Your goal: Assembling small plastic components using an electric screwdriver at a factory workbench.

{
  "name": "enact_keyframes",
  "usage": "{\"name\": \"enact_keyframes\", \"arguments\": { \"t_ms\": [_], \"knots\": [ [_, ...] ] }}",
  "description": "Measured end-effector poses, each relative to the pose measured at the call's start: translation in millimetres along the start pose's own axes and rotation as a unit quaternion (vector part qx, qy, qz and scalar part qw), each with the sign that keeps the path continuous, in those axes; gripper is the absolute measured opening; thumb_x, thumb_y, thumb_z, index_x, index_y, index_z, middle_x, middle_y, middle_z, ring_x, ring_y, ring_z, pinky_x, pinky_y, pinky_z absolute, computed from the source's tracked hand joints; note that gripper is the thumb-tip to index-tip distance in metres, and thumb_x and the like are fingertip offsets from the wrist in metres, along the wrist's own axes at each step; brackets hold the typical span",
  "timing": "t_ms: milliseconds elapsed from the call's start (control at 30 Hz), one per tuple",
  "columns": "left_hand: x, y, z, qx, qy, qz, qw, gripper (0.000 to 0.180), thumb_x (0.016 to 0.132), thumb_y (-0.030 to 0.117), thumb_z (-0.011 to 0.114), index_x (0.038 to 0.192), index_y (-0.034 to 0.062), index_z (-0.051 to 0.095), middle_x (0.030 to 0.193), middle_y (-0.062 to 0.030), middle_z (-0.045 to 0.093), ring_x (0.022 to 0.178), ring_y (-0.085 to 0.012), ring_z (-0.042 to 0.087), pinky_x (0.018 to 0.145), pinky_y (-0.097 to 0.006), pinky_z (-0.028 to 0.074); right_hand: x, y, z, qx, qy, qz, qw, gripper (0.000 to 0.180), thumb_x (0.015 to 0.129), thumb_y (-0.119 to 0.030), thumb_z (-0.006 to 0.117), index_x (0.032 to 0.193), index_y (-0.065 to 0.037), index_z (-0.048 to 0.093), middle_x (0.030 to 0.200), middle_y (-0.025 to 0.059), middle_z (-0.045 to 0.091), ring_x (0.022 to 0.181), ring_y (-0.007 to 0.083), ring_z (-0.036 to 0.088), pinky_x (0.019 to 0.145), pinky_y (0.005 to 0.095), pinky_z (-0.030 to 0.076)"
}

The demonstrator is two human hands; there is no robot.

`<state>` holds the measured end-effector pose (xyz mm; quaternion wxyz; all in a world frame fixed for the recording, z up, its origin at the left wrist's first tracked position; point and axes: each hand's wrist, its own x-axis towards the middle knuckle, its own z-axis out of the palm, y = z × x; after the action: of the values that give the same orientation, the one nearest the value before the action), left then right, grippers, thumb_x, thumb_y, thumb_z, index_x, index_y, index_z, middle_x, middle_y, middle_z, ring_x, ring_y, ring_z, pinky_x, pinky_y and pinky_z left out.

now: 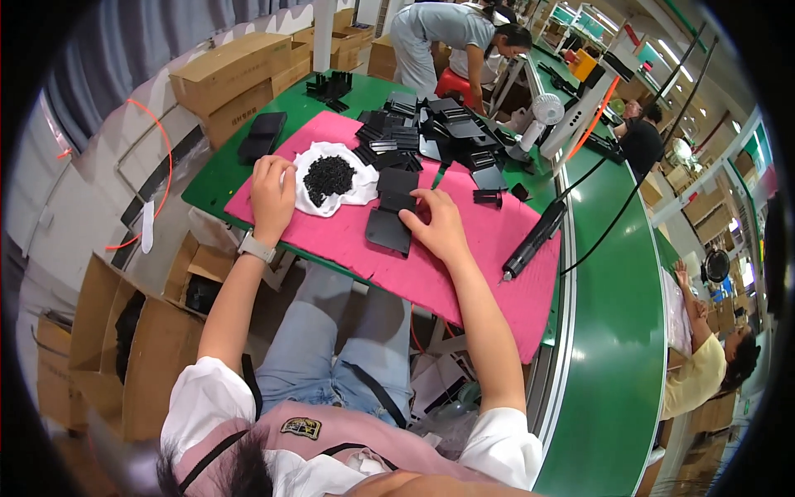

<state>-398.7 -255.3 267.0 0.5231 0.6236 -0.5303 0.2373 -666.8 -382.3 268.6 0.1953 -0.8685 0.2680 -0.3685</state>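
Observation:
My right hand (439, 225) grips the right edge of a black plastic part (388, 230), thumb and fingers against its side. This stepped, hinged-looking part lies flat on a pink foam mat (339, 248). My left hand (272, 197) is at the mat's left side with bent fingers slightly apart and no object visible in them. Just beyond its fingertips lies another black plastic part (262, 136). Between my hands, small black pieces, apparently screws (330, 177), are heaped on a white cloth (310, 154). A black electric screwdriver (535, 240) lies at the mat's right side.
Black plastic parts (454, 118) are piled at the table's far side, beside a small white fan (544, 112). A green conveyor (609, 323) runs along the right. Cardboard boxes (137, 348) stand at the lower left. A person (451, 50) bends over beyond the table.

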Motion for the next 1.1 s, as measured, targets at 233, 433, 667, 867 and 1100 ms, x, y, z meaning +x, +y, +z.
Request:
{"name": "enact_keyframes", "arguments": {
  "t_ms": [233,433,667,867,1100],
  "knots": [
    [3,12,0,0.009,-0.069,0.02,0.997,0.008,0.077,0.001,0.06,0.085,-0.0002,0.059,0.087,-0.0121,0.054,0.086,-0.0296,0.054,0.074,-0.038,0.043,1,2,-6,-0.02,0.012,-0.013,1.0,0.039,0.073,-0.03,0.07,0.102,-0.004,0.061,0.09,0.0138,0.058,0.089,0.032,0.056,0.078,0.0407,0.045],
    [29,17,-2,0.06,-0.182,0.046,0.98,0.018,0.075,0.009,0.066,0.091,0.0003,0.062,0.087,-0.012,0.055,0.086,-0.03,0.054,0.075,-0.039,0.044,-4,5,-7,0.047,-0.014,0.015,0.999,0.039,0.072,-0.025,0.072,0.102,-0.004,0.061,0.079,0.0113,0.055,0.077,0.0267,0.056,0.07,0.0366,0.046],
    [57,-5,22,0.005,-0.344,-0.002,0.939,0.018,0.068,0.015,0.074,0.077,0.0024,0.065,0.079,-0.0107,0.06,0.08,-0.0302,0.06,0.069,-0.04,0.048,2,-4,-9,0.052,-0.035,0.051,0.997,0.038,0.073,-0.023,0.073,0.104,-0.005,0.06,0.08,0.0087,0.053,0.076,0.0228,0.054,0.07,0.0336,0.046],
    [71,-2,35,-0.015,-0.312,0.024,0.95,0.009,0.073,0.011,0.068,0.076,0.0034,0.065,0.077,-0.0092,0.059,0.071,-0.0302,0.06,0.062,-0.04,0.047,8,-8,-11,0.068,-0.054,0.081,0.993,0.037,0.074,-0.023,0.071,0.104,-0.005,0.06,0.083,0.0083,0.055,0.079,0.0225,0.054,0.072,0.0334,0.045],
    [66,-7,43,-0.099,-0.267,0.002,0.959,0.008,0.076,0.01,0.068,0.078,0.0031,0.067,0.075,-0.0096,0.06,0.069,-0.0303,0.06,0.06,-0.039,0.046,12,-13,-15,0.013,-0.084,0.07,0.994,0.04,0.074,-0.018,0.07,0.11,-0.004,0.057,0.085,0.0098,0.054,0.083,0.0231,0.055,0.077,0.0336,0.045]
  ]
}}
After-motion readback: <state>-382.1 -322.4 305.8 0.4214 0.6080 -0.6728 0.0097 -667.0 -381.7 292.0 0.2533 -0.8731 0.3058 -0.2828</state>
